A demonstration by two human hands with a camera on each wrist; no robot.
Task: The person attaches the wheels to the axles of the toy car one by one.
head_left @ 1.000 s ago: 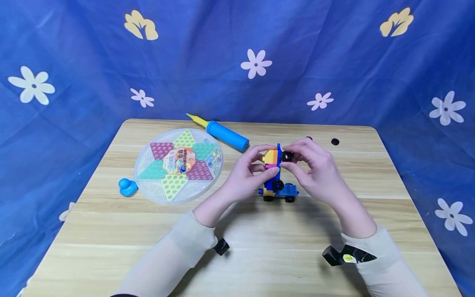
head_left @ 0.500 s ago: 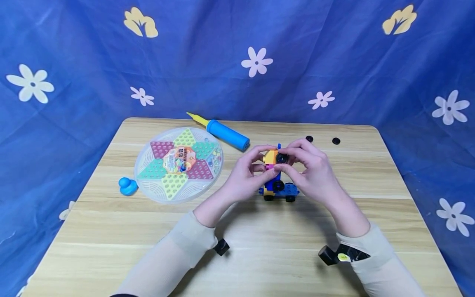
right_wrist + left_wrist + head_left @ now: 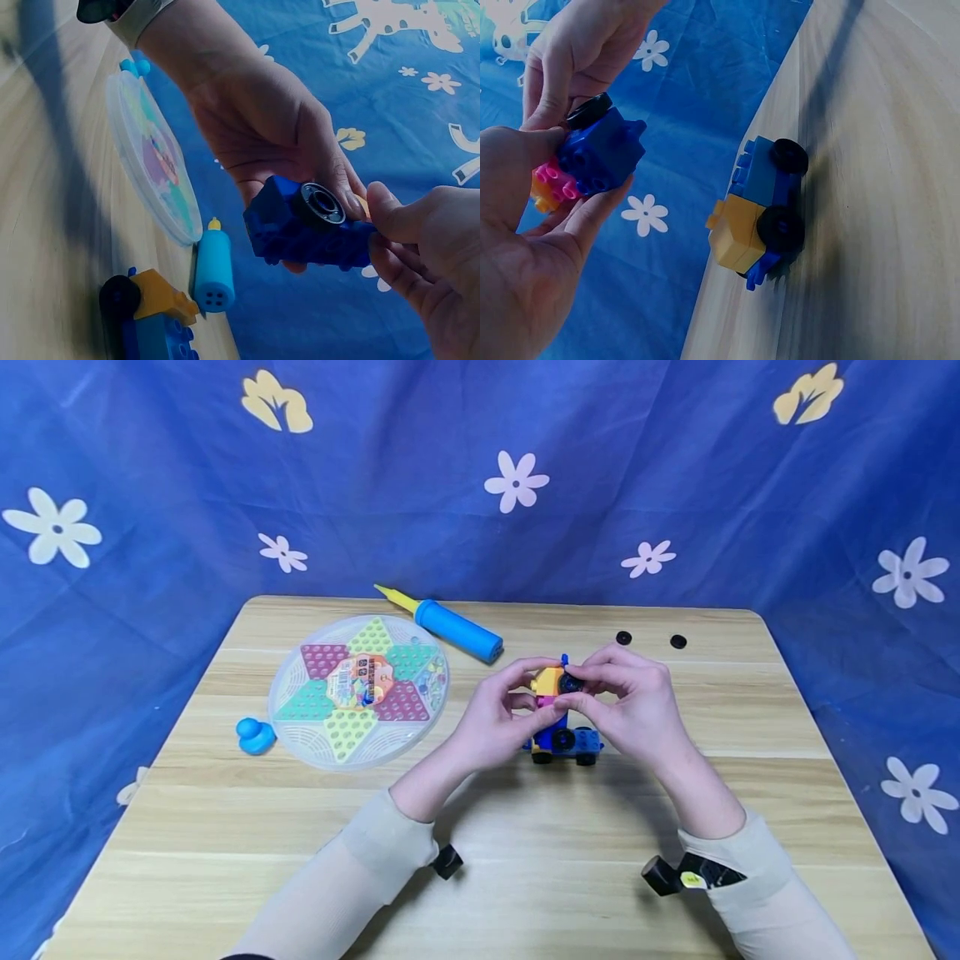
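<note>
My left hand (image 3: pixel 495 718) grips a toy car (image 3: pixel 604 154) built of blue, pink and yellow-orange blocks, holding it up off the table. One black wheel (image 3: pixel 322 202) sits on the car's near end. At its far end my right hand (image 3: pixel 630 697) pinches a second black wheel (image 3: pixel 571 682) against the blue side; whether it is seated cannot be told. Below the hands, another toy car (image 3: pixel 742 225) with a yellow block, a blue block and black wheels stands on the table.
Two loose black wheels (image 3: pixel 624 637) lie at the back right of the table (image 3: pixel 525 877). A blue pump (image 3: pixel 459 631) with a yellow nozzle lies at the back. Left of the hands are a round Chinese checkers board (image 3: pixel 285 739) and a blue toy duck (image 3: pixel 256 737).
My right hand has moved left and brought the wheel against the raised car's side. Since half a second ago, both hands have stayed nearly in place.
</note>
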